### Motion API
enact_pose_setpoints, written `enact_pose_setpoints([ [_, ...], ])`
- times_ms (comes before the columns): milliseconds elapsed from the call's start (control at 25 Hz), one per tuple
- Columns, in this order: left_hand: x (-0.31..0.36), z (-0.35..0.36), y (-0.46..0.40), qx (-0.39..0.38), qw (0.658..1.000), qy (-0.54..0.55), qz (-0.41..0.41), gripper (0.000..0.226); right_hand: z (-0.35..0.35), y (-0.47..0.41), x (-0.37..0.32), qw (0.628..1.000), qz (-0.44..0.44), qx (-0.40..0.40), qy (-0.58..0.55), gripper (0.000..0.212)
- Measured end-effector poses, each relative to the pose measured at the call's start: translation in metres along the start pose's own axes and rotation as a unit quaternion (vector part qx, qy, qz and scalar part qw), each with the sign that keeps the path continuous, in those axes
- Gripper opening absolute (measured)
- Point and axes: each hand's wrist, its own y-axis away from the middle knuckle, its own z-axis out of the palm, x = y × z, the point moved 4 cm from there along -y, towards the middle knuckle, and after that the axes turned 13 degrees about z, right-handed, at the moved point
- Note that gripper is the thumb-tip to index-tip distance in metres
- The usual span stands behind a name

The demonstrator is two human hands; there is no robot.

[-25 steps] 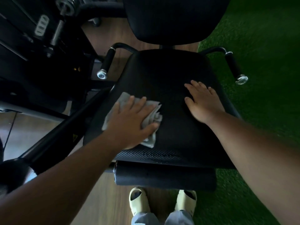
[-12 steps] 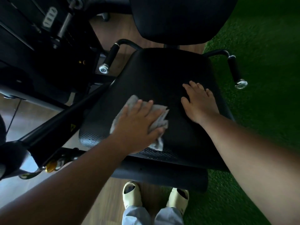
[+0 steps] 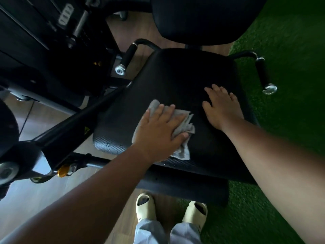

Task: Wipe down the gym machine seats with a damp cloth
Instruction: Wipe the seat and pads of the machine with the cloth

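A black padded machine seat (image 3: 175, 81) fills the middle of the view, with its backrest (image 3: 202, 18) above it. A crumpled grey cloth (image 3: 184, 125) lies on the seat's front half. My left hand (image 3: 158, 132) presses flat on the cloth, fingers spread over it. My right hand (image 3: 221, 108) rests flat on the seat's right side, just right of the cloth, holding nothing. Small wet drops show on the seat's front left corner (image 3: 112, 145).
Two black handles with chrome ends flank the seat, a left handle (image 3: 125, 59) and a right handle (image 3: 264, 76). A black frame bar (image 3: 73, 124) with a gold knob (image 3: 63, 170) runs on the left. Green turf (image 3: 290, 50) lies to the right, wood floor at left. My feet (image 3: 146, 206) stand below the seat.
My left hand has slid the cloth to the right across the seat's front, closer to my right hand. My right hand has stayed in place on the seat.
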Motion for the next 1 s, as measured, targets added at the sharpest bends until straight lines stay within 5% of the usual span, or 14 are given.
enact_pose_setpoints([
  [160,-0.067,-0.005,-0.007,-0.013,0.990,0.024,-0.138,0.073,0.001,0.001,0.001,1.000,-0.004,-0.001,-0.007,0.060],
  [320,-0.091,-0.008,-0.060,-0.053,0.981,0.045,-0.179,0.079,0.002,0.002,0.001,1.000,-0.001,-0.002,0.008,0.061],
  [840,-0.172,-0.016,-0.214,-0.052,0.978,0.124,-0.159,0.083,-0.002,-0.081,-0.039,0.996,0.007,-0.082,0.039,0.067],
  [1000,-0.193,-0.038,-0.276,-0.019,0.978,0.179,-0.105,0.050,0.007,-0.114,-0.054,0.997,0.019,-0.045,0.056,0.069],
])
